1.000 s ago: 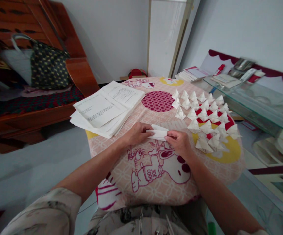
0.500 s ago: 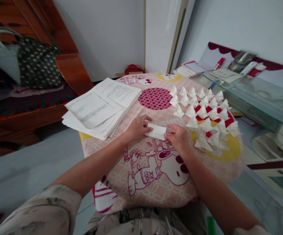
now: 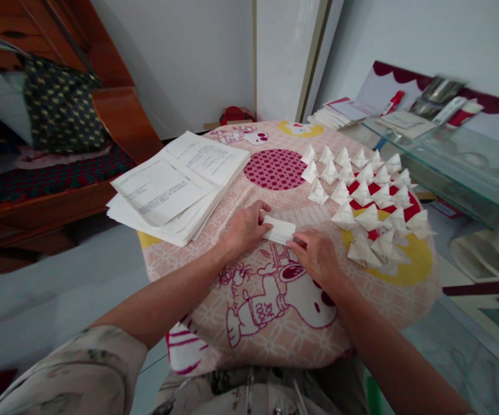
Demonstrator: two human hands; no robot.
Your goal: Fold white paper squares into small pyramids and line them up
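Between my hands, just above or on the cloth-covered table, lies a small folded strip of white paper (image 3: 279, 230) with faint printed lines along its near edge. My left hand (image 3: 248, 228) pinches its left end between thumb and fingers. At the near right corner, my right hand (image 3: 316, 251) grips the strip with thumb and fingertips. Right of my hands stand several rows of folded white paper pieces (image 3: 362, 194) with pointed tops. A stack of printed paper sheets (image 3: 167, 187) rests on the table's left side, beyond my left forearm.
A patterned cloth (image 3: 215, 305) with cartoon dogs covers the table. To the right is a glass shelf (image 3: 457, 158) holding a red marker and metal tins. More paper (image 3: 340, 112) is piled at the far right. A wooden bench (image 3: 120, 124) with a dark patterned bag (image 3: 63, 106) stands left.
My right hand has shifted slightly toward me along the strip's right end, its fingers more curled. The strip is still held in both hands. The view has shifted slightly.
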